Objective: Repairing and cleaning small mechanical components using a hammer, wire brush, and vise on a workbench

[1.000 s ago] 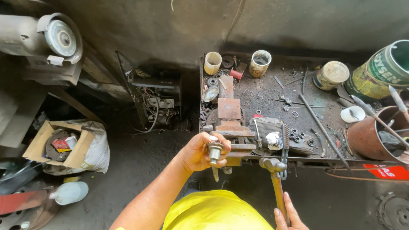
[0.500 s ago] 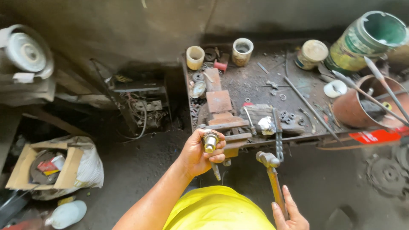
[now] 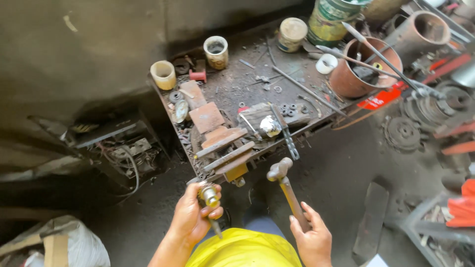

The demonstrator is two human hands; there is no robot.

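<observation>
My left hand (image 3: 194,215) grips a small metal part with a brass-coloured round end and a thin shaft (image 3: 211,199), held just in front of the bench vise (image 3: 225,155). My right hand (image 3: 310,238) holds the wooden handle of a hammer (image 3: 284,184), whose steel head points up near the workbench's front edge. The vise's rusty jaws sit at the near corner of the dirty metal workbench (image 3: 237,89). A yellow garment (image 3: 242,252) fills the bottom of the view.
On the bench stand two small cups (image 3: 163,74), a tin (image 3: 292,33), a paint can (image 3: 332,20), a long rod (image 3: 309,91) and scattered washers. A rusty bucket (image 3: 357,71) with rods stands right. Gears and machine parts lie on the floor at right; wiring sits left.
The view has swung left and tilted, so the bench now lies diagonally. My left hand with the metal part has drawn back from the vise. My right hand now grips the hammer handle more fully.
</observation>
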